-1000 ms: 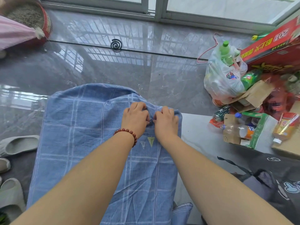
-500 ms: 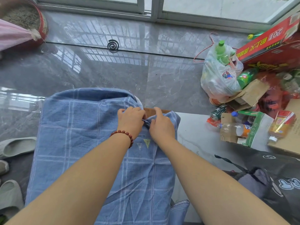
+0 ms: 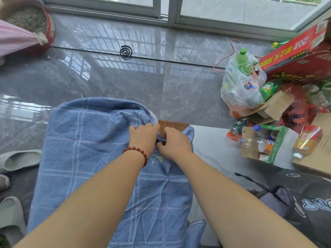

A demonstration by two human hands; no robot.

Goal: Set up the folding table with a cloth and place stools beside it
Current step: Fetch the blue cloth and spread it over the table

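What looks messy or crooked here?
The blue checked cloth sits askew. It is bunched where the left hand and right hand pinch it, leaving a strip of brown tabletop bare at the far edge. Bottles and cardboard lie heaped on the floor at right.

Pale grid lines running across blue cloth (image 3: 93, 158); brown wood-grain table (image 3: 173, 124) peeking at its far edge; red bead bracelet (image 3: 136, 149) over it; grey marbled floor (image 3: 179, 90) beyond.

Reaches up from the bottom edge with both bare forearms; grips bunched cloth (image 3: 86, 149) at frame centre with left hand (image 3: 143, 138) and right hand (image 3: 176, 144), knuckles almost touching.
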